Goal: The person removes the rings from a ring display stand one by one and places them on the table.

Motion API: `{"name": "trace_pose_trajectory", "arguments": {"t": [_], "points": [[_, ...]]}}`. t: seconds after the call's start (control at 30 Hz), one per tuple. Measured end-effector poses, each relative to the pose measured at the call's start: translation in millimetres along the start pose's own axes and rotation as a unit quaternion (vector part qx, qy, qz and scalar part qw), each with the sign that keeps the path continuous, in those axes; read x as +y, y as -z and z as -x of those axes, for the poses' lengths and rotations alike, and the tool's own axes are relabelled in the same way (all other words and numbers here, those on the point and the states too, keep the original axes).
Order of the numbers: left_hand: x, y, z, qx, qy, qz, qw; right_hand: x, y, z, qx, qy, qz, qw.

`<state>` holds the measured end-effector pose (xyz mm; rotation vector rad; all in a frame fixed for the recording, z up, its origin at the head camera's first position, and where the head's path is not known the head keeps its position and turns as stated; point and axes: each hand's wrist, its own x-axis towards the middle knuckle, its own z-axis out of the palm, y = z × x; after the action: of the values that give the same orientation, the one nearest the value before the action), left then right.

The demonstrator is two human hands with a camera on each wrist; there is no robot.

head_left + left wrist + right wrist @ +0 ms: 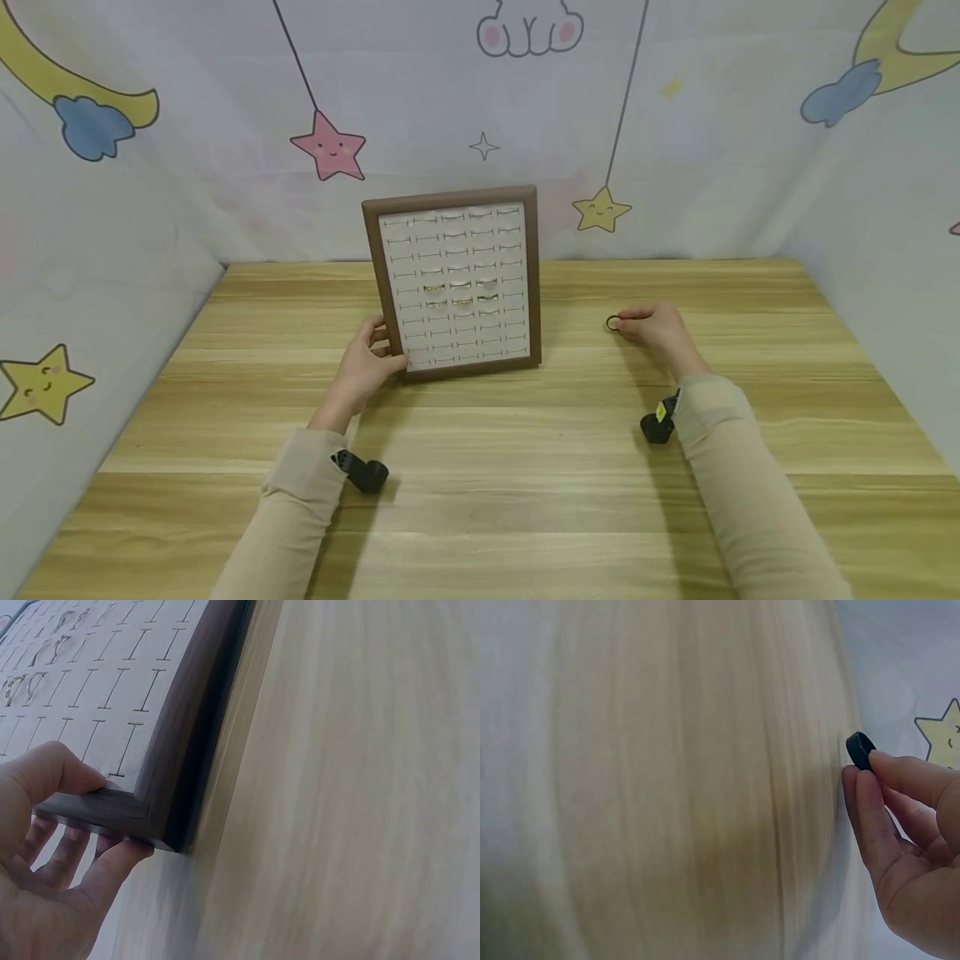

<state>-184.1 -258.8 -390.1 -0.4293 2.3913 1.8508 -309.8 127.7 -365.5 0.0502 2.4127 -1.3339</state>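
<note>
A ring display board (465,333) with a brown frame and a white slotted panel stands tilted on the table. Several rings (463,301) sit in slots around its middle, some gold and some silver. My left hand (363,367) grips the frame's lower left corner; in the left wrist view the thumb lies on the front edge and the fingers curl under it. Off to the right of the board, my right hand (660,329) pinches a black ring (860,751) between thumb and fingertips, held up above the table. Most slots on the panel carry no ring.
The wood-grain table (480,475) stretches beneath both arms. A white fabric backdrop (435,108) printed with stars and moons rises behind it and along both sides. Black wrist cameras (365,473) are strapped at both cuffs.
</note>
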Motion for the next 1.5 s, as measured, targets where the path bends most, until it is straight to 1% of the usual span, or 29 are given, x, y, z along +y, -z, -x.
{"name": "trace_pose_trajectory", "arguments": {"t": [0.17,0.4,0.6,0.83,1.1,1.23,1.33,1.4,1.5], "points": [[-0.4,1.6,0.6,-0.004,-0.002,-0.001,1.0000,4,3,-2.0,-0.007,-0.009,0.014,0.9998],[-1.7,6.0,-0.6,-0.026,-0.004,0.003,0.9996,4,5,-1.2,-0.014,-0.005,0.021,0.9997],[-1.7,7.8,-0.8,-0.035,-0.006,0.002,0.9994,5,5,-1.0,-0.025,-0.007,0.031,0.9992],[-2.4,8.9,1.6,-0.035,0.004,-0.001,0.9994,7,5,-1.6,-0.026,-0.011,0.036,0.9989],[-1.3,10.3,4.5,-0.035,0.001,0.000,0.9994,9,5,-2.4,-0.027,-0.010,0.023,0.9993],[-1.2,10.3,4.7,-0.035,-0.002,-0.002,0.9994,5,7,-0.7,-0.018,-0.020,0.033,0.9991],[-1.4,10.1,4.7,-0.036,-0.003,-0.002,0.9993,-1,8,0.5,0.000,-0.015,0.033,0.9993],[-1.6,10.2,4.4,-0.036,-0.002,-0.003,0.9993,-6,9,1.1,0.008,-0.003,0.020,0.9998],[-2.2,10.4,3.4,-0.037,-0.002,-0.001,0.9993,-17,9,1.3,0.029,0.031,-0.007,0.9991]]}}
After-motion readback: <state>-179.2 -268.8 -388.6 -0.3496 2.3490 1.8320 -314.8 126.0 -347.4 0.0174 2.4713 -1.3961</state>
